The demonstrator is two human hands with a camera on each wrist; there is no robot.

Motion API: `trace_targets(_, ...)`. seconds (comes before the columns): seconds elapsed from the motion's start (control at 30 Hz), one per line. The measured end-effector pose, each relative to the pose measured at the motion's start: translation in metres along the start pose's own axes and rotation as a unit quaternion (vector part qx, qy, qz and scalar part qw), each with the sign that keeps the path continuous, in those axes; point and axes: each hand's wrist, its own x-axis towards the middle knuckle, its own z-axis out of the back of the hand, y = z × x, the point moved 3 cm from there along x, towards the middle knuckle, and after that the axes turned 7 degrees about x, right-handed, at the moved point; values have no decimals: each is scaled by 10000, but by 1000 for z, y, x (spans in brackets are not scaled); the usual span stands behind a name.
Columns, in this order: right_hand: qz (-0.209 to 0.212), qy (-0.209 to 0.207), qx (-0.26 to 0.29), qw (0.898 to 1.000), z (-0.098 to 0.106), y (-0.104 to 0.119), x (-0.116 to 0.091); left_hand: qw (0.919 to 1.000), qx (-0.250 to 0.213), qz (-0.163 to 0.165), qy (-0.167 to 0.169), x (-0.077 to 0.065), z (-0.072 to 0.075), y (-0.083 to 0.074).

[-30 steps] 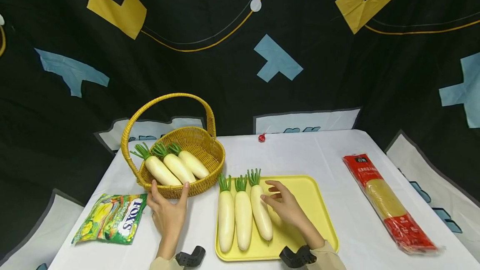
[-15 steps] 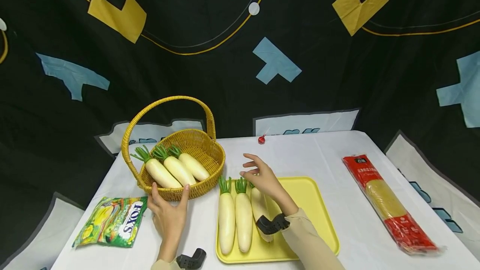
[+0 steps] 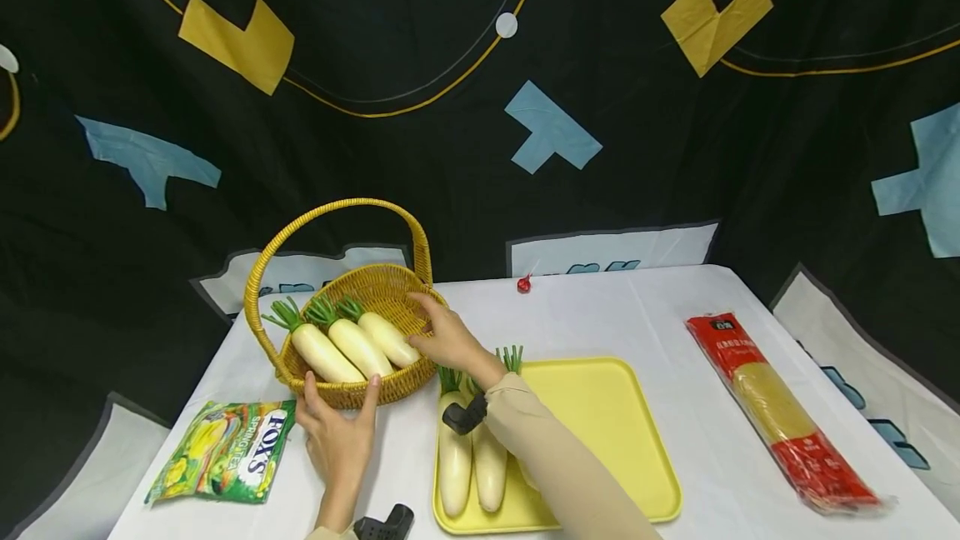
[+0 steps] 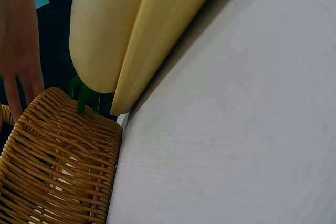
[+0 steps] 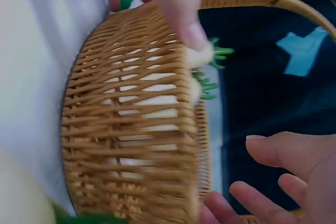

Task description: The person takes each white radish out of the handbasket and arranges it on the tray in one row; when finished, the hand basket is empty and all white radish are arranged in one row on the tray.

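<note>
Fingers [image 3: 311, 397] of L hand [image 3: 340, 442] + R hand [image 3: 454, 342] at 1 bskt [image 3: 402, 382] w/ 3 radishes [image 3: 357, 348]

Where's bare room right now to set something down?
Bare: the right part of the yellow tray; tablecloth between tray and red noodle packet, and behind the tray. Crowded: the wicker basket, with three daikons, left hand at its front rim, right hand over its right side; the tray's left, under more daikons and a sleeve.

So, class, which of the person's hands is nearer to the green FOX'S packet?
Left. The left hand is just right of the green FOX'S packet, at the near rim of the basket; the right hand is farther right, at the basket's right side.
</note>
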Motion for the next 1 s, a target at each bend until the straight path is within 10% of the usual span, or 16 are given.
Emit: trace_targets(1.0,-1086,1088,-2111,9653,-47,-5,36,9999,79,-64,-91,-2,1,0)
